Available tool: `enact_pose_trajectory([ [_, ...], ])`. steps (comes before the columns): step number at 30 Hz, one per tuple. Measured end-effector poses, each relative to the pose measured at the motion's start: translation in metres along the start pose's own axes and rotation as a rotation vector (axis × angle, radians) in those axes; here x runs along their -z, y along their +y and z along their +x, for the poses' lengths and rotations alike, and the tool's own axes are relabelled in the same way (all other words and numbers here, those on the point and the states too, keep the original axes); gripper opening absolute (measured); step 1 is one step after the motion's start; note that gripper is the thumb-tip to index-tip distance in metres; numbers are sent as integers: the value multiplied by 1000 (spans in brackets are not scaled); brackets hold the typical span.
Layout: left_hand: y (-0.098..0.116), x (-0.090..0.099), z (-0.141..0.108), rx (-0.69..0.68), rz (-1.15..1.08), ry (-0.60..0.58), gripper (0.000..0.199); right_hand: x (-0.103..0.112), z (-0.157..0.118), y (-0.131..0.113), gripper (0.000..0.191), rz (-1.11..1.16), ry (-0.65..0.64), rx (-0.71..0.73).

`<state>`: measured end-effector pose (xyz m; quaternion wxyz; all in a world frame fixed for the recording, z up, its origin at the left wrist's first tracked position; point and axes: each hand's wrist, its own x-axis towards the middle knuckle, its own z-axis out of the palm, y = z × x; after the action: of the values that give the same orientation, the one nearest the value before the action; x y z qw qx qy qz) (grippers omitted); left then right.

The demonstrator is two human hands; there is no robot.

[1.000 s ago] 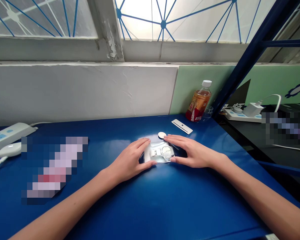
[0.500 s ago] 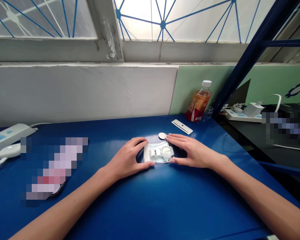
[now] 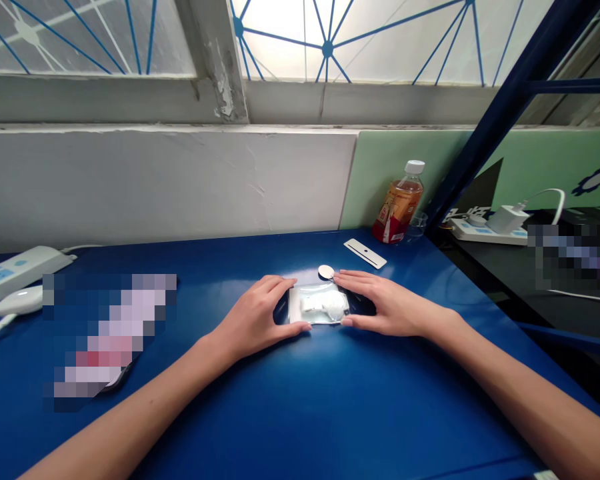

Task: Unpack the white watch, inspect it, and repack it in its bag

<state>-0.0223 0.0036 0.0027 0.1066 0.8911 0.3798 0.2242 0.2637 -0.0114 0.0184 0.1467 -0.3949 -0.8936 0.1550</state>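
A wristwatch in a clear plastic bag (image 3: 325,304) lies flat on the blue table between my hands. Glare on the plastic hides most of the watch face. My left hand (image 3: 253,310) curves round the bag's white left end, thumb at the near corner and fingers at the far corner. On the other side, my right hand (image 3: 385,303) has its fingers stretched along the far right corner and its thumb at the near one. Both hands have thumb and fingers spread apart. A white round tag (image 3: 326,272) lies just beyond the bag, beside my right fingertips.
A white card with a dark slot (image 3: 365,253) lies farther back, near a drink bottle (image 3: 399,203). On the left are a blurred-out phone-like object (image 3: 115,333), a white power strip (image 3: 25,273) and a white mouse-shaped device (image 3: 17,301). A blue frame post (image 3: 510,100) rises at right.
Glare now covers the watch face, which showed clearly before. The hands and the bag have hardly moved.
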Motion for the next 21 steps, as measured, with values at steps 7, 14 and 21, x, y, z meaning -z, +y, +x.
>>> enact_pose_trajectory([
  [7,1,2,0,-36,-12,-2,69,-2,-2,5,83,34,39,6],
  [14,1,2,1,-65,-23,-5,63,-2,-2,5,79,-5,90,21],
  [21,0,0,1,-67,-41,9,62,-2,-1,4,72,9,74,23],
])
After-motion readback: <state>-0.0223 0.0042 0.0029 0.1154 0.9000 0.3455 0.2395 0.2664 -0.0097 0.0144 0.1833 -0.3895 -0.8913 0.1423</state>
